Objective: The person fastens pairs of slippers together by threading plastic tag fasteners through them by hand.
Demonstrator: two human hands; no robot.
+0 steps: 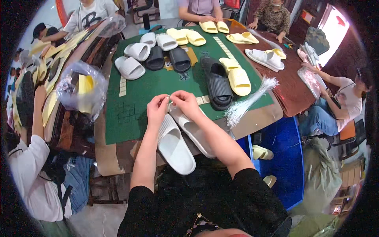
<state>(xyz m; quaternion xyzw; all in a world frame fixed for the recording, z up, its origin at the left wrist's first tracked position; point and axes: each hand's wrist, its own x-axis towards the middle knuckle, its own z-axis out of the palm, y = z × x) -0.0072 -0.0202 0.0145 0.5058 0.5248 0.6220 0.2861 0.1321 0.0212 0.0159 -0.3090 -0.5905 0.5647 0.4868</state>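
A pair of light grey slippers (177, 152) lies in front of me at the near table edge, toes pointing away, heels jutting over the edge. My left hand (157, 111) and my right hand (186, 105) meet just above the toes, fingertips pinched close together. Between them shows a small white strip, too small to make out fully. My right wrist and forearm pass over the right slipper and hide part of it. To the right of my hands, a bundle of thin white plastic ties (249, 103) spreads across the table's edge.
Black slippers (218, 85), yellow slippers (239, 81) and grey slippers (130, 68) stand on the green mat (128, 114). A clear plastic bag (73, 93) sits at left. Below right is a blue bin (286, 158) with slippers in it. Several people work around the table.
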